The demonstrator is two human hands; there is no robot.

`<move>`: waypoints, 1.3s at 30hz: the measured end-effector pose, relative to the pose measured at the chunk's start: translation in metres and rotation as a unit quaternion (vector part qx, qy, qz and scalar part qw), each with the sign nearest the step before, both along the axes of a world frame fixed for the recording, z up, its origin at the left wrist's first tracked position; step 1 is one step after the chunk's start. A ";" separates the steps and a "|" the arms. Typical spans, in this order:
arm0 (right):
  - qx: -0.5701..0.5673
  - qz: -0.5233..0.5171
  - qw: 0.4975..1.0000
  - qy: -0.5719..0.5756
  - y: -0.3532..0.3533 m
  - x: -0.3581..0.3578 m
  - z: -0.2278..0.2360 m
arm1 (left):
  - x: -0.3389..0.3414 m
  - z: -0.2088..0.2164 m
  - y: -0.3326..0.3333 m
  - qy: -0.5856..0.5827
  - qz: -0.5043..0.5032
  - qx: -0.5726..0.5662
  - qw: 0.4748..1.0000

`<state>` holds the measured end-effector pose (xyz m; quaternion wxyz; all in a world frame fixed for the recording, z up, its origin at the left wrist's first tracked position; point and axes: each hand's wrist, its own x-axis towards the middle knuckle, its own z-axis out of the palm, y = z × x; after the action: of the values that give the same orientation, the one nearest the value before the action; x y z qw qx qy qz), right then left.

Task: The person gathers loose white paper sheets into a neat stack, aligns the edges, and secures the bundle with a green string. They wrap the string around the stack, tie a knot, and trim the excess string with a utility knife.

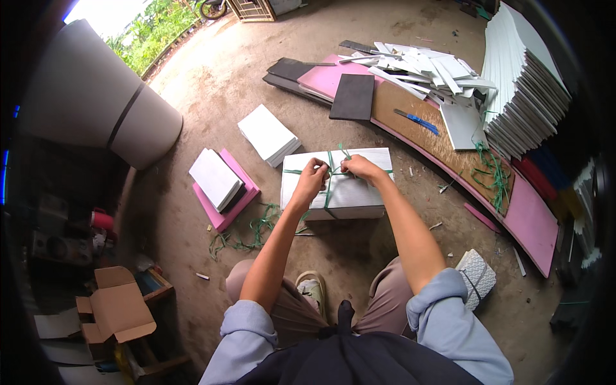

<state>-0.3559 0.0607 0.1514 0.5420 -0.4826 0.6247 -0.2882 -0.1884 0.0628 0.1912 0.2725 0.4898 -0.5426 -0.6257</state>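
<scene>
Two bare hands meet over the knot: left hand curled, thumb and forefinger pinched on green twine, right hand pinching it too, atop the bundle of ridged white sheets before the knees. Beyond, a blue-handled knife lies on brown board; farther, heaped white offcuts.

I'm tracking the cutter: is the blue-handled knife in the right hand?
No, the blue-handled knife lies on the brown board, and the right hand is at the green twine.

Upper-left daylight glare, dark, bent edges
</scene>
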 end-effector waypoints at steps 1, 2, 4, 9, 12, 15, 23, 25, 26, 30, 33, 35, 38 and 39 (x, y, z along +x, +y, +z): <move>-0.001 0.014 1.000 0.027 -0.002 -0.001 -0.002 | -0.001 0.015 -0.002 -0.011 -0.012 -0.042 0.999; -0.002 0.028 0.998 0.054 -0.004 -0.001 -0.003 | -0.003 0.030 -0.004 -0.022 -0.016 -0.081 0.996; -0.004 0.046 0.996 0.081 -0.006 0.010 -0.001 | 0.004 0.042 -0.009 -0.042 0.000 -0.166 0.985; -0.070 0.041 0.976 0.204 -0.011 0.006 -0.028 | -0.007 0.056 -0.007 -0.093 -0.023 -0.310 0.946; -0.143 0.035 0.951 0.273 -0.009 0.017 -0.035 | 0.002 0.084 -0.009 -0.220 -0.052 -0.421 0.878; -0.014 0.120 0.957 0.263 -0.011 0.015 -0.021 | 0.015 0.091 -0.017 -0.183 0.020 -0.441 0.878; 0.022 0.003 0.998 0.064 0.011 0.021 0.013 | 0.070 0.056 -0.051 -0.319 0.070 -0.495 0.805; 0.013 0.003 0.999 0.034 0.012 0.013 0.015 | 0.071 0.053 -0.050 -0.340 0.005 -0.540 0.770; 0.008 0.001 1.000 0.021 0.013 0.009 0.016 | 0.071 0.052 -0.050 -0.359 -0.063 -0.480 0.798; -0.034 0.048 0.981 0.184 0.010 0.013 0.027 | 0.072 0.042 -0.046 -0.407 -0.195 -0.426 0.784; -0.029 0.025 0.996 0.080 0.004 0.014 0.018 | 0.063 0.020 -0.051 -0.386 -0.259 -0.366 0.806; -0.002 0.001 0.997 0.080 0.003 0.017 0.019 | 0.053 0.012 -0.047 -0.286 -0.278 -0.260 0.879; 0.029 -0.002 0.999 0.024 0.004 0.024 0.032 | 0.045 -0.007 -0.040 -0.312 -0.267 -0.322 0.853; 0.031 -0.009 0.999 -0.002 0.005 0.021 0.033 | 0.040 -0.003 -0.039 -0.297 -0.286 -0.314 0.856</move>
<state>-0.3352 0.0654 0.1842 0.5552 -0.4590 0.6370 -0.2744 -0.1486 0.0240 0.1880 0.0471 0.3641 -0.8812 -0.2978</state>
